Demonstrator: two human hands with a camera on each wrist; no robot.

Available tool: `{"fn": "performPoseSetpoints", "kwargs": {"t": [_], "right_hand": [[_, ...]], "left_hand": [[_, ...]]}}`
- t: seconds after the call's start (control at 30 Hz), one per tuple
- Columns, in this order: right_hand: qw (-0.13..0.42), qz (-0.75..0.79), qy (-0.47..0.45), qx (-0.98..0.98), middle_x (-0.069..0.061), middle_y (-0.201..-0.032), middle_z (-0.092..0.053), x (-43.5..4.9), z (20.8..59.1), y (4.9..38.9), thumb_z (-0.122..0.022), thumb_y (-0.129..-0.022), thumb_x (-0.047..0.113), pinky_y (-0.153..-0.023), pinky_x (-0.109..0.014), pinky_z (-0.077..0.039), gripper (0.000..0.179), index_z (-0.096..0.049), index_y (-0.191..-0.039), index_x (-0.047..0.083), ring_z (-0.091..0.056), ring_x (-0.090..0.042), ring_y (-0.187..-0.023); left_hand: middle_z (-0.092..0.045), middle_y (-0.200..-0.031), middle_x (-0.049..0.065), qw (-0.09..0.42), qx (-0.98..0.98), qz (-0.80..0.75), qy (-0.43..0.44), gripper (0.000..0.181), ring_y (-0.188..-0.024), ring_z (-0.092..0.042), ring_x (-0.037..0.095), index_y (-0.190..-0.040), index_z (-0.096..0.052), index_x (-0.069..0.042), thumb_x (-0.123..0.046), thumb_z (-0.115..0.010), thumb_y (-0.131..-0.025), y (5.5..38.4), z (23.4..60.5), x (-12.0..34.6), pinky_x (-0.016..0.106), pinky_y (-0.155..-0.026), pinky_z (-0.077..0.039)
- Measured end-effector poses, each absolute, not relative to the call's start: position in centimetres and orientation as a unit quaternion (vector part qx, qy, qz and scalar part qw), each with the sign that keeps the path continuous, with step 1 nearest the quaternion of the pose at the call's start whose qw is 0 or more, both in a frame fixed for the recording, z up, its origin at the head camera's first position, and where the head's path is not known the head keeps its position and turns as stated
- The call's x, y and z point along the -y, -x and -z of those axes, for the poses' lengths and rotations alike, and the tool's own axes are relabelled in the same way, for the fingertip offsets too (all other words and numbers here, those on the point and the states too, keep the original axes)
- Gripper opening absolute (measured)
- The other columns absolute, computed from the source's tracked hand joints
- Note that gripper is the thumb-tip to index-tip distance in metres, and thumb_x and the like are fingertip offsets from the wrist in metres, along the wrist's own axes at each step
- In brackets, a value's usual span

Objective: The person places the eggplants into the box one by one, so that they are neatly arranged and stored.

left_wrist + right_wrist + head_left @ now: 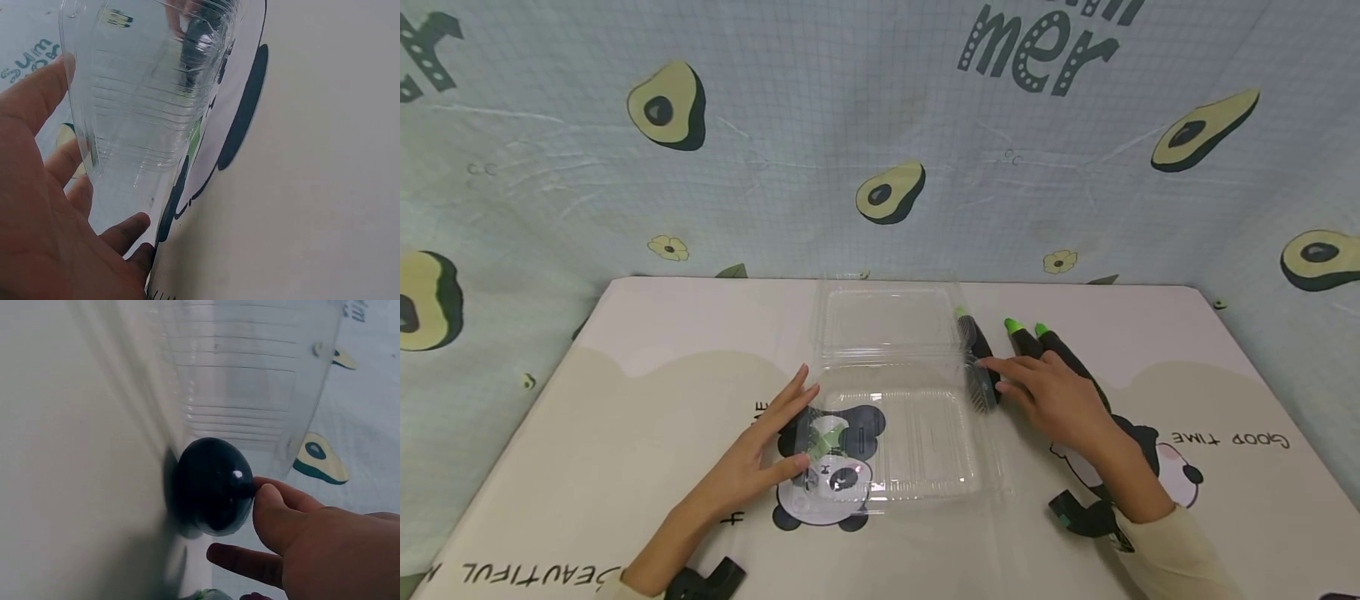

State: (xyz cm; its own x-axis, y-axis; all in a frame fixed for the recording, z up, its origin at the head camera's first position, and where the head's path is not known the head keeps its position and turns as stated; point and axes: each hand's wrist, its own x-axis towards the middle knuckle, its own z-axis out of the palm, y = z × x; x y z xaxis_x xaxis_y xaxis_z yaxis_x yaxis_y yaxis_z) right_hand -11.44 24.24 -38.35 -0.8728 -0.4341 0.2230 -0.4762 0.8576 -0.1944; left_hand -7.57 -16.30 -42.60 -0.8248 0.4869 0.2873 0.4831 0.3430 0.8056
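a rounded black piece (215,487) sits at the right side of the open clear container (925,437), pinched in the fingers of my right hand (1051,396). my left hand (748,458) spreads its fingers wide at the container's left edge. two green-tipped black pieces (1081,367) lie partly under my right hand on the worktop (647,425).

Soft light, soft shadows, glints on container (925,442).
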Motion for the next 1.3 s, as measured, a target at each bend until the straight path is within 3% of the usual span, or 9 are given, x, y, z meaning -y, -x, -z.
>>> {"fn": "performPoseSetpoints", "kwargs": {"t": [0.17, 0.37, 0.57, 0.73, 0.9, 1.07, 1.3], "right_hand": [[0.117, -0.154, -0.271, 0.943, 0.003, -0.088, -0.06, -24.4, 39.0, 12.1, -0.064, -0.092, 0.016, -0.061, -0.03, -0.031, 0.034, -0.061, -0.125, 0.023, -0.032, -0.018, -0.071], [0.142, -0.169, -0.301, 0.928, 0.006, -0.077, -0.053, -24.5, 39.2, 12.6, -0.064, -0.09, 0.006, -0.061, -0.031, -0.024, 0.036, -0.06, -0.123, 0.021, -0.034, -0.019, -0.072], [0.076, -0.191, -0.22, 0.954, 0.007, -0.086, -0.061, -24.7, 38.6, 12.5, -0.059, -0.096, 0.027, -0.066, -0.035, -0.024, 0.029, -0.059, -0.124, 0.025, -0.036, -0.021, -0.08], [0.109, -0.162, -0.198, 0.96, 0.004, -0.089, -0.067, -24.7, 38.6, 12.6, -0.065, -0.09, 0.04, -0.066, -0.038, -0.027, 0.034, -0.062, -0.119, 0.023, -0.044, -0.024, -0.081], [0.13, -0.131, -0.179, 0.966, 0.006, -0.075, -0.06, -24.8, 38.9, 12.7, -0.07, -0.082, 0.05, -0.067, -0.043, -0.031, 0.044, -0.064, -0.115, 0.022, -0.049, -0.029, -0.087], [0.139, -0.105, -0.172, 0.97, 0.005, -0.065, -0.053, -24.6, 38.9, 12.6, -0.071, -0.08, 0.05, -0.064, -0.045, -0.034, 0.048, -0.063, -0.114, 0.017, -0.053, -0.03, -0.081], [0.159, -0.066, -0.173, 0.97, 0.006, -0.054, -0.04, -24.0, 39.1, 12.3, -0.067, -0.082, 0.042, -0.054, -0.036, -0.032, 0.051, -0.06, -0.121, 0.01, -0.047, -0.024, -0.064]], "left_hand": [[-0.011, -0.16, 0.002, 0.001, -0.816, -0.496, -0.298, 0.075, -0.144, -0.011, 0.032, -0.15, -0.033, -0.018, -0.017, -0.069, -0.084, 7.6, 42.7, 16.3, 0.071, -0.102, -0.016], [-0.01, -0.16, 0.002, 0.001, -0.818, -0.492, -0.298, 0.075, -0.144, -0.012, 0.031, -0.15, -0.034, -0.017, -0.015, -0.069, -0.083, 7.6, 42.6, 16.4, 0.072, -0.101, -0.017], [-0.011, -0.16, 0.003, -0.003, -0.823, -0.485, -0.295, 0.075, -0.144, -0.012, 0.029, -0.15, -0.034, -0.017, -0.015, -0.069, -0.083, 7.6, 42.4, 16.3, 0.071, -0.101, -0.017], [-0.011, -0.16, 0.003, -0.001, -0.822, -0.486, -0.296, 0.075, -0.144, -0.012, 0.03, -0.15, -0.034, -0.015, -0.015, -0.068, -0.083, 7.6, 42.3, 16.2, 0.071, -0.101, -0.018], [-0.011, -0.16, 0.004, -0.001, -0.821, -0.486, -0.298, 0.074, -0.144, -0.012, 0.03, -0.15, -0.034, -0.014, -0.015, -0.068, -0.084, 7.6, 42.1, 16.1, 0.071, -0.101, -0.018], [-0.011, -0.16, 0.004, -0.002, -0.82, -0.487, -0.3, 0.075, -0.144, -0.012, 0.029, -0.15, -0.034, -0.015, -0.015, -0.068, -0.084, 7.7, 42.2, 16.1, 0.071, -0.102, -0.018], [-0.011, -0.16, 0.003, -0.002, -0.819, -0.487, -0.303, 0.075, -0.144, -0.012, 0.029, -0.15, -0.034, -0.016, -0.016, -0.068, -0.084, 7.7, 42.2, 16.2, 0.07, -0.102, -0.018]]}}
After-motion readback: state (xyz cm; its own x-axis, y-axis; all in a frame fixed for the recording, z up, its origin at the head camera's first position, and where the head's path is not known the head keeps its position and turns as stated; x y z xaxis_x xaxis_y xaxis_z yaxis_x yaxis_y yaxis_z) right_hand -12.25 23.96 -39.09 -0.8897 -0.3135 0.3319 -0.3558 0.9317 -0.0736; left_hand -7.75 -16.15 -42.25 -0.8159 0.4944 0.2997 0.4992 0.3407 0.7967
